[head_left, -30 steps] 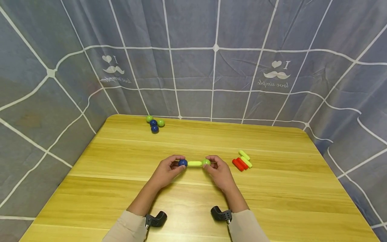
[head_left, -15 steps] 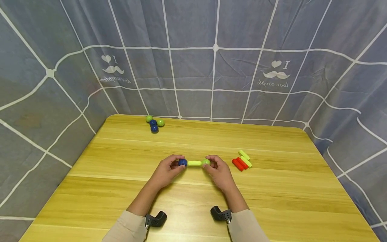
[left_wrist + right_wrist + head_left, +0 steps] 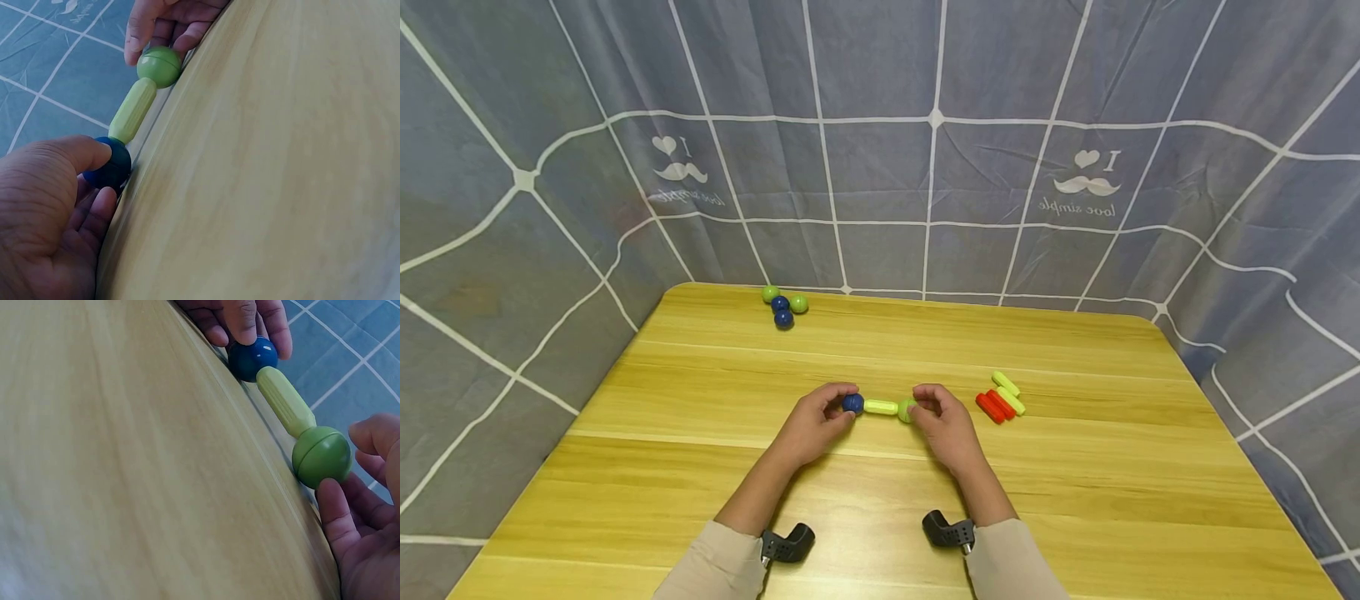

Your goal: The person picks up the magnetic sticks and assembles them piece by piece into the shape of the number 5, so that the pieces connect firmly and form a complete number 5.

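Observation:
A yellow-green ridged rod (image 3: 881, 407) joins a blue ball (image 3: 853, 403) on its left to a green ball (image 3: 906, 411) on its right, low over the wooden table (image 3: 880, 517). My left hand (image 3: 812, 423) holds the blue ball (image 3: 112, 164) between thumb and fingers. At the other end, my right hand (image 3: 945, 425) is parted around the green ball (image 3: 322, 457). One of its fingertips (image 3: 331, 494) is right at the ball's surface, while another digit stands off with a gap, as the right wrist view shows.
Two red rods (image 3: 995, 407) and two yellow-green rods (image 3: 1009, 393) lie right of my right hand. Near the back left edge sit two blue balls (image 3: 783, 319) and two green balls (image 3: 799, 304). A grey curtain (image 3: 880, 167) with white lines hangs behind the table.
My right fingers have loosened from the green ball. The joined piece has shifted slightly left, with the green ball's end a little nearer to me. The loose rods and balls stay put.

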`<action>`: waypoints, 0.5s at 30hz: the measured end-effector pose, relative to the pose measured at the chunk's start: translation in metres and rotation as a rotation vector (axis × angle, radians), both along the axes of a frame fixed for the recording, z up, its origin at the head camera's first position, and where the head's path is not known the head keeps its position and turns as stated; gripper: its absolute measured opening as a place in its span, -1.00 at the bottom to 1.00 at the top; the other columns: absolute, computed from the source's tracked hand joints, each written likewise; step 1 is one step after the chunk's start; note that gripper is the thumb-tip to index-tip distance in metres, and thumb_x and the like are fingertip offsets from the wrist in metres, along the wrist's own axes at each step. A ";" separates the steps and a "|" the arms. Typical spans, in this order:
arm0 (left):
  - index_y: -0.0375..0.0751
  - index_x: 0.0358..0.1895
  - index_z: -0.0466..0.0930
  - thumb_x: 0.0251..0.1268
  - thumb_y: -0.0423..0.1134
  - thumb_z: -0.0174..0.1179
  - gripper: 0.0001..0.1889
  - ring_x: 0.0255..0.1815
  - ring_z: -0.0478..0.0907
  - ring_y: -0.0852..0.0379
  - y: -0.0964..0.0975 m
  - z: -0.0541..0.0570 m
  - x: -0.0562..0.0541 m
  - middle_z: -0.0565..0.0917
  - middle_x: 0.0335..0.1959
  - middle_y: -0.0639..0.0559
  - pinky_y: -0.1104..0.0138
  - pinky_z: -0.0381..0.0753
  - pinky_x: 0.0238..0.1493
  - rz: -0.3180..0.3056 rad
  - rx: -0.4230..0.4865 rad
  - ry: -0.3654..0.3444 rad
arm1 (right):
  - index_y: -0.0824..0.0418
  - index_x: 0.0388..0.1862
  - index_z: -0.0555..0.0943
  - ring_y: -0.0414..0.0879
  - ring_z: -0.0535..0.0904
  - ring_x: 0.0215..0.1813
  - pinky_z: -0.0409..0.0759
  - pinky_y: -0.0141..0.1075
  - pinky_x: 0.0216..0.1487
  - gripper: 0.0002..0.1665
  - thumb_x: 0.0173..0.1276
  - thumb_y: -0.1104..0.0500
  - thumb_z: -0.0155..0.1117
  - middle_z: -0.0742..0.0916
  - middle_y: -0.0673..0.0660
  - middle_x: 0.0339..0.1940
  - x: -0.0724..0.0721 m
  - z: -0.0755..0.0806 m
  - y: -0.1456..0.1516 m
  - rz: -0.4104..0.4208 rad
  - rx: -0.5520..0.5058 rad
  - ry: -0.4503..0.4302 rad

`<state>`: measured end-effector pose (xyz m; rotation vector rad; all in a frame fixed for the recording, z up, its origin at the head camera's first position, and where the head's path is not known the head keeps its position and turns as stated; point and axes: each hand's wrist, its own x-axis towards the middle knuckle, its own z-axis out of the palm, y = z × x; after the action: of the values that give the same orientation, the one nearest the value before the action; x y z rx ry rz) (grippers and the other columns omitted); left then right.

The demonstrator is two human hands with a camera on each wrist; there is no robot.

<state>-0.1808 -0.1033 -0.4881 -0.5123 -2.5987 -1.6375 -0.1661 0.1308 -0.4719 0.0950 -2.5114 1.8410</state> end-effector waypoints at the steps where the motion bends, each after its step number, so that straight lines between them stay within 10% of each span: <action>1: -0.27 0.18 0.59 0.27 -0.46 0.28 -0.60 0.06 0.59 -0.02 0.000 0.000 0.000 0.63 0.12 -0.13 0.19 0.60 -0.03 0.003 -0.003 0.001 | 0.38 0.11 0.58 0.08 0.55 0.07 0.49 -0.08 0.10 -0.66 0.39 0.29 0.26 0.67 0.27 0.04 0.003 0.006 -0.001 0.000 -0.004 -0.001; 7: -0.26 0.16 0.61 0.26 -0.46 0.30 -0.61 0.10 0.58 -0.04 0.001 0.000 -0.001 0.62 0.13 -0.12 0.16 0.60 -0.01 0.016 -0.004 -0.004 | 0.45 0.12 0.56 0.12 0.54 0.08 0.49 -0.11 0.09 -0.65 0.40 0.33 0.23 0.66 0.33 0.04 0.011 0.024 -0.004 0.002 -0.008 -0.028; 15: -0.24 0.10 0.63 0.24 -0.45 0.32 -0.65 0.08 0.58 -0.03 0.001 -0.001 -0.002 0.62 0.08 -0.08 0.22 0.62 -0.04 0.030 -0.016 0.003 | 0.37 0.12 0.58 0.08 0.55 0.09 0.49 -0.10 0.10 -0.65 0.38 0.28 0.29 0.67 0.25 0.04 -0.006 -0.011 0.001 -0.020 -0.033 -0.021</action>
<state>-0.1826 -0.1026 -0.4894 -0.4736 -2.6064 -1.6068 -0.1722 0.1317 -0.4830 0.0502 -2.4856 1.8850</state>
